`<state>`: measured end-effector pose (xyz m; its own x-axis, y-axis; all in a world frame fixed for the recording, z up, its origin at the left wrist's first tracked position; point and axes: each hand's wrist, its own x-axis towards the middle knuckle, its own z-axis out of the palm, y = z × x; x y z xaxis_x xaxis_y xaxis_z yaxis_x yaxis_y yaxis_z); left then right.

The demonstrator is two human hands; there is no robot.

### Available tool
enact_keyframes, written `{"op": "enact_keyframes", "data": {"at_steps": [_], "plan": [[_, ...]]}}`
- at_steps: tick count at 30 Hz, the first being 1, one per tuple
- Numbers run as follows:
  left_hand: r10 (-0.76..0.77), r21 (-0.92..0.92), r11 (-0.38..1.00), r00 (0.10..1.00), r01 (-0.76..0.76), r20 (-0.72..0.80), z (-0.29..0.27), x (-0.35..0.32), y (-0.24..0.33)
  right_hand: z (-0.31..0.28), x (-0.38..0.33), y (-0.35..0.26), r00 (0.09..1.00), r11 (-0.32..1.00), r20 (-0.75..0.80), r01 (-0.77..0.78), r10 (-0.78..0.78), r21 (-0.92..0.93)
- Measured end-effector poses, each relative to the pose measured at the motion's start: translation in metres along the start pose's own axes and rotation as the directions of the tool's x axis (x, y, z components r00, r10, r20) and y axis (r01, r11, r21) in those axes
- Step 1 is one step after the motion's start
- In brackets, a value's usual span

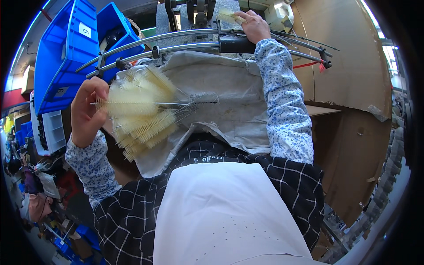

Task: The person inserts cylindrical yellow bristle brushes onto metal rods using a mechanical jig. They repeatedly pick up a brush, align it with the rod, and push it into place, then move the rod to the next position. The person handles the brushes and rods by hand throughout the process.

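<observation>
My left hand (88, 108) is closed, thumb and fingers pinched on the end of a wire brush (137, 104) with pale yellow bristles. Its bare twisted wire points right, over the cloth. Several similar brushes (150, 132) lie in a fanned pile under and around it, on a grey cloth (234, 86) spread across my lap. At the far side, my right hand (256, 27) reaches to the machine (190, 42), its fingers closed on another pale-bristled brush (229, 17). That brush is partly blurred, and its wire is hard to make out.
Two curved metal rails (176, 47) with a black sleeve (238, 44) run across in front of the machine. Blue bins (66, 57) stand at the far left, near a white crate (55, 128). Large cardboard sheets (344, 57) close off the right side. A red strip hangs by the rail's right end.
</observation>
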<state>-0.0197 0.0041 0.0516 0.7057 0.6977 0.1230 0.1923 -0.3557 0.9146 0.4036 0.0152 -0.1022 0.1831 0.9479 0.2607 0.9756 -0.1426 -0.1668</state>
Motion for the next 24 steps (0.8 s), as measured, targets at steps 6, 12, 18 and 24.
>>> {"op": "enact_keyframes", "data": {"at_steps": [6,12,18,24], "plan": [[-0.022,-0.025,0.999,0.999,0.023,0.028,0.008,0.000,0.003,0.001,0.018,0.006,0.990,0.973,-0.002,0.139,-0.141,-0.183],[0.034,-0.104,0.994,0.994,-0.023,0.102,0.020,0.014,0.008,0.012,0.028,0.014,0.998,0.970,0.047,0.058,-0.049,-0.235],[0.008,-0.062,0.998,1.000,-0.007,0.011,0.009,-0.003,0.009,-0.004,0.001,0.028,0.947,0.926,-0.148,-0.312,0.285,-0.214],[0.005,-0.047,0.999,0.999,-0.007,-0.044,0.004,-0.010,0.008,0.003,-0.007,0.045,0.963,0.963,-0.089,-0.245,0.256,0.114]]}}
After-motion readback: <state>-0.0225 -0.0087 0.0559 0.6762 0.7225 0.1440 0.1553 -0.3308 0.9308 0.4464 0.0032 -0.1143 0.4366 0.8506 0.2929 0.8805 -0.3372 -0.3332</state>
